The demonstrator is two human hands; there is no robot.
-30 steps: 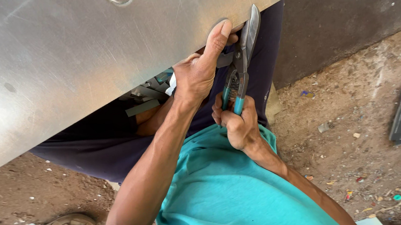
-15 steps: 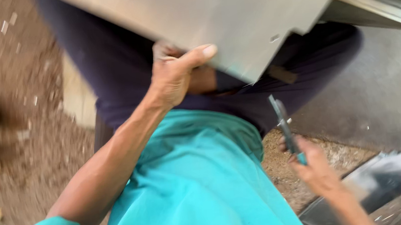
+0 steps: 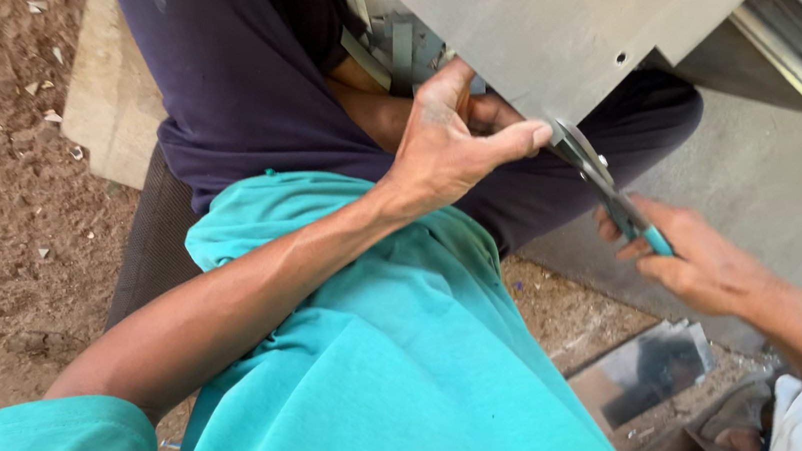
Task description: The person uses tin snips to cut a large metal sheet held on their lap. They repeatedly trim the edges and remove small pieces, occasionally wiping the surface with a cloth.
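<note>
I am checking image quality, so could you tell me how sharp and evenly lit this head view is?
Head view: sharp, no motion blur; left hand and snips crisp in soft daylight; metal sheet evenly lit, without glare; right hand slightly softer near the edge.

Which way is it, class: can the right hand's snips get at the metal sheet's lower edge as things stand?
Probably yes: the snips in the right hand already meet the metal sheet edge, just beside the left hand thumb, with nothing between.

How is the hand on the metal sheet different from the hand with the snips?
The left hand grips the edge of the big grey metal sheet, thumb stretched out flat; the right hand is curled around the teal handles of the snips. The left sits higher, the right lower. Both are bare.
</note>
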